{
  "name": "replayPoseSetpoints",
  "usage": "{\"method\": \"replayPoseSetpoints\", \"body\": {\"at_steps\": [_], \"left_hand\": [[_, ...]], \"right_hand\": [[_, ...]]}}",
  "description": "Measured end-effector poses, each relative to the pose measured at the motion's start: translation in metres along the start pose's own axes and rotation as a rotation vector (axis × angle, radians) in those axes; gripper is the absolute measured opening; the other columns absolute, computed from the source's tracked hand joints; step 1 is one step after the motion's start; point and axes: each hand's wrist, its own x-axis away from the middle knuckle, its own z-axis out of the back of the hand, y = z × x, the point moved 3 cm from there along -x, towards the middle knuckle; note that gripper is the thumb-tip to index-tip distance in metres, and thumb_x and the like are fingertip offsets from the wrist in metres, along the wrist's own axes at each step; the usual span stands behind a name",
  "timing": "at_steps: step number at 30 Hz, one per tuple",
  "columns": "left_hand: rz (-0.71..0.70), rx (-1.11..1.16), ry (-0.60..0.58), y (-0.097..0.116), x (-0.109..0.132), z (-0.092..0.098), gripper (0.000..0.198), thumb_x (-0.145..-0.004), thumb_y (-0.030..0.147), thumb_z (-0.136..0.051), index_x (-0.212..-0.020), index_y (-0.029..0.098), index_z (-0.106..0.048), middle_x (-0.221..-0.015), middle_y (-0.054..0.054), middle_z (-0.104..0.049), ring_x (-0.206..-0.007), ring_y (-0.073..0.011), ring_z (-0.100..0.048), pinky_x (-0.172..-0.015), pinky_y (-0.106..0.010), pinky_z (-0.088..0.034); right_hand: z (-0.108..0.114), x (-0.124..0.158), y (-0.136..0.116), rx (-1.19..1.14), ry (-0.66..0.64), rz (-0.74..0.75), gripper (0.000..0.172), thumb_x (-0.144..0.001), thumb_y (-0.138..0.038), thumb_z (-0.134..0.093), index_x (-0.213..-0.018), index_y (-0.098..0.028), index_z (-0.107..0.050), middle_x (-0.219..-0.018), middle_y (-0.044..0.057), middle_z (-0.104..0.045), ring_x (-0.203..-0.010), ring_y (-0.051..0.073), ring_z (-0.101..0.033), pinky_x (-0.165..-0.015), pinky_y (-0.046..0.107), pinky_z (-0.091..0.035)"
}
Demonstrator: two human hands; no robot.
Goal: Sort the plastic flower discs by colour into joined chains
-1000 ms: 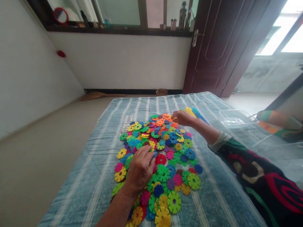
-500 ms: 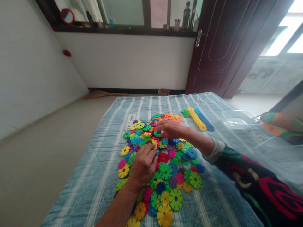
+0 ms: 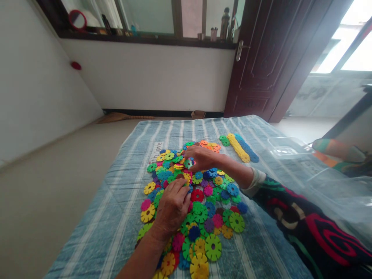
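A pile of notched plastic discs (image 3: 200, 211) in many colours lies on the striped cloth. My left hand (image 3: 173, 205) rests palm down on the left part of the pile. Its fingers lie loosely bent over the discs, thumb a little apart, and nothing shows in its grip. Farther back, my right hand (image 3: 200, 158) reaches in from the right. Its thumb and fingers close around a green disc (image 3: 190, 163) at the far part of the pile; the fingertips are partly blurred. Orange discs (image 3: 213, 146) lie just beyond the right hand.
Right of the pile are a row of yellow discs (image 3: 238, 148), a row of blue discs (image 3: 247, 148) and a short green group (image 3: 224, 140). Clear plastic boxes (image 3: 287, 148) stand at the right. The cloth-covered surface (image 3: 122, 182) ends at the left above the floor.
The whole view has shifted slightly left. My right hand has moved slightly at the green disc, its fingers now around it. The left hand stays on the pile.
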Motion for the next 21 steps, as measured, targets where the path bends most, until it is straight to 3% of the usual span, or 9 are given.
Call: {"method": "replayPoseSetpoints", "body": {"at_steps": [3,7,11,14,21], "left_hand": [[0.005,0.010,0.022,-0.003,0.002,-0.004,0.016,-0.088,0.016,-0.050,-0.089,0.017,-0.065,-0.106,-0.012,-0.068,-0.104,-0.0250,-0.063,-0.089,-0.043,-0.056],[0.010,0.009,0.054,-0.005,0.005,-0.009,0.015,-0.089,0.016,-0.050,-0.089,0.015,-0.065,-0.106,-0.013,-0.068,-0.104,-0.0256,-0.062,-0.090,-0.043,-0.055],[0.008,0.004,0.053,-0.005,0.006,-0.011,0.015,-0.088,0.016,-0.051,-0.089,0.015,-0.065,-0.106,-0.013,-0.069,-0.104,-0.0258,-0.062,-0.090,-0.043,-0.055],[0.008,0.002,0.049,-0.005,0.005,-0.009,0.015,-0.088,0.015,-0.051,-0.090,0.016,-0.066,-0.107,-0.012,-0.069,-0.105,-0.0258,-0.062,-0.091,-0.044,-0.055],[0.000,0.007,0.006,-0.003,0.002,-0.003,0.015,-0.088,0.016,-0.051,-0.089,0.016,-0.066,-0.108,-0.013,-0.069,-0.104,-0.0260,-0.063,-0.092,-0.045,-0.055]], "right_hand": [[0.016,0.010,0.022,-0.074,0.145,-0.149,0.031,-0.073,-0.034,-0.074,-0.098,-0.017,-0.067,-0.102,0.006,-0.065,-0.093,0.019,-0.058,-0.084,0.034,-0.045],[0.037,0.038,0.071,-0.023,0.301,-0.558,0.036,-0.076,-0.040,-0.070,-0.101,-0.015,-0.067,-0.106,0.009,-0.065,-0.092,0.020,-0.060,-0.079,0.032,-0.046],[0.045,0.074,0.112,0.295,0.211,-0.840,0.037,-0.076,-0.037,-0.069,-0.102,-0.012,-0.068,-0.111,0.016,-0.063,-0.104,0.029,-0.057,-0.082,0.036,-0.045],[0.040,0.091,0.127,0.410,0.116,-0.917,0.036,-0.078,-0.038,-0.066,-0.101,-0.011,-0.068,-0.114,0.018,-0.061,-0.108,0.031,-0.055,-0.084,0.037,-0.044],[0.028,0.101,0.139,0.440,0.110,-0.991,0.043,-0.079,-0.043,-0.064,-0.108,-0.011,-0.067,-0.118,0.018,-0.061,-0.110,0.031,-0.054,-0.086,0.038,-0.042]]}}
